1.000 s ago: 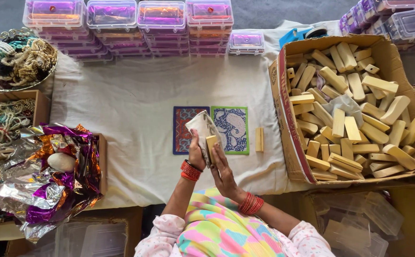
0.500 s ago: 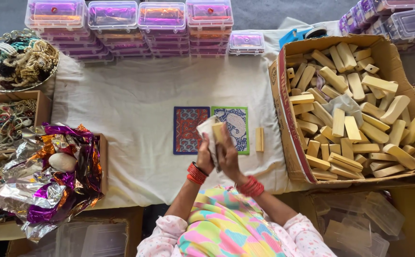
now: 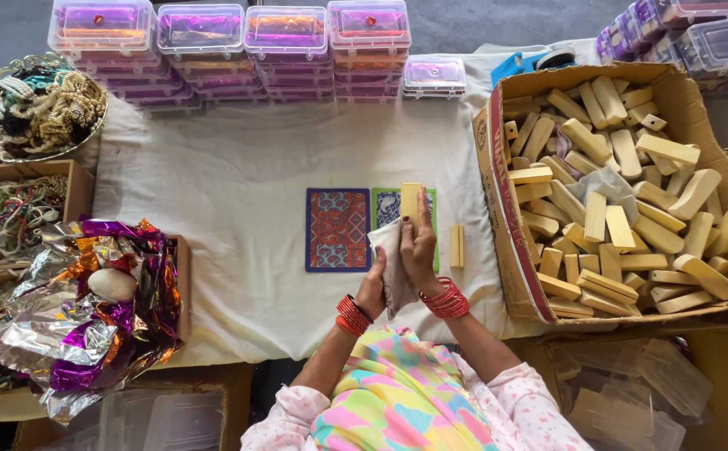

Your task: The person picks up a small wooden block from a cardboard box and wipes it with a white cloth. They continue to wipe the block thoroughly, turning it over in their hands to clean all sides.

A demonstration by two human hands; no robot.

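Pale wooden block (image 3: 411, 200) is standing upright in the right hand (image 3: 420, 250), whose fingers (image 3: 424, 224) are lying nearly straight and closed against it, dark nails showing. Left hand (image 3: 374, 288) is curling its fingers shut around a white cloth (image 3: 391, 266), pressing it against the right palm. Both wrists are wearing red bangles (image 3: 445, 302), and both forearms are reaching up from the near edge of the desk (image 3: 230, 192). Block and hands are hovering over two patterned cards (image 3: 337, 229) at the desk's centre. A second block (image 3: 457, 245) is lying just right of the cards, beside the cardboard box (image 3: 510, 217) of blocks at the desk's right edge.
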